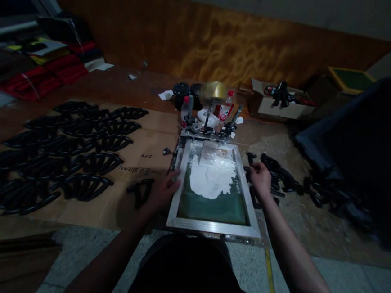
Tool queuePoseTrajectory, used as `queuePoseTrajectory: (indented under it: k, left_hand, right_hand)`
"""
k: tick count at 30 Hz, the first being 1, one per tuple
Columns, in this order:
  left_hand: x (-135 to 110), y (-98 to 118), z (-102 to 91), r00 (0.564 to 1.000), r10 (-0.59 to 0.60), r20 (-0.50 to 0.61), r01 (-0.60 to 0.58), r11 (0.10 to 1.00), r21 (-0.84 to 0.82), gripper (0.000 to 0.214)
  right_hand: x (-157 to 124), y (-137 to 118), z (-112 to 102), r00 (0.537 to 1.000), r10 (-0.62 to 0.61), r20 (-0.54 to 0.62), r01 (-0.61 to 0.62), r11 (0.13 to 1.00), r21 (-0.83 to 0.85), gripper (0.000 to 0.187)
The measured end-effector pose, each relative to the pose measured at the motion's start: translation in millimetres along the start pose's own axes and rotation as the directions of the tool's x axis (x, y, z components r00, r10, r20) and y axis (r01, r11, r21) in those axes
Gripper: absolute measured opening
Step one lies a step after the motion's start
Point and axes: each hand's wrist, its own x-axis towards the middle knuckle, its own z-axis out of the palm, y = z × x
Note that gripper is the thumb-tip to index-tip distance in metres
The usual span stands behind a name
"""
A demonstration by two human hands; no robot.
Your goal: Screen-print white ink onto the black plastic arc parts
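Note:
In front of me lies a screen-printing frame (214, 227) of bare aluminium, clamped at its far end. White ink (211, 179) covers the upper middle of its green mesh (211, 210), and a flat pale blade-like piece (215, 153) lies at the far end of the ink. My left hand (165, 190) is at the frame's left side, fingers stretched out, holding nothing that shows. On the right, my right hand (261, 181) has its fingers closed on a black plastic piece (247, 170) beside the frame; its shape is partly hidden.
Rows of curved black plastic pieces (87, 187) cover the cardboard at left, with a single piece (142, 192) nearer the frame. More lie in a heap (279, 173) at right, beside a large dark bin (359, 164). Behind the clamps stand bottles (225, 107) and a box (283, 109).

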Motion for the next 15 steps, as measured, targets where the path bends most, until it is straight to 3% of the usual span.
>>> queuePoseTrajectory:
  k: [1,3,5,7,10,12,15]
  left_hand:
    - [1.4,-11.7,4.8,0.999,-0.039,0.021,0.038,0.999,0.029,0.063]
    - [6.9,-29.6,12.6,0.998,-0.058,0.033,0.054,0.993,0.101,0.071]
    - [13.4,-40.3,17.2,0.999,-0.030,0.019,0.027,0.990,0.137,0.070]
    - [18.5,-46.5,18.8,1.000,-0.011,0.019,0.009,0.990,0.143,0.068]
    - [22.5,-53.1,19.1,0.998,-0.032,0.061,0.025,0.993,0.114,0.069]
    - [23.8,-57.4,19.5,0.997,-0.041,0.068,0.033,0.994,0.104,0.068]
    - [25.1,-61.7,20.8,0.998,-0.034,0.053,0.029,0.996,0.085,0.066]
  right_hand:
    - [7.9,-10.2,0.3,0.999,-0.003,-0.032,0.003,1.000,-0.024,0.031]
    - [19.6,-41.6,8.4,0.992,-0.123,-0.019,0.121,0.989,-0.083,0.051]
    - [25.3,-76.7,21.7,0.956,-0.274,0.106,0.288,0.945,-0.156,0.060]
    - [23.3,-102.6,34.5,0.903,-0.318,0.289,0.383,0.900,-0.208,0.046]
    - [4.3,-112.9,44.8,0.814,-0.286,0.506,0.452,0.859,-0.241,0.023]
    - [-14.4,-105.7,43.3,0.734,-0.336,0.590,0.544,0.811,-0.214,0.022]
    - [-33.9,-91.7,32.1,0.533,-0.522,0.665,0.728,0.684,-0.046,0.023]
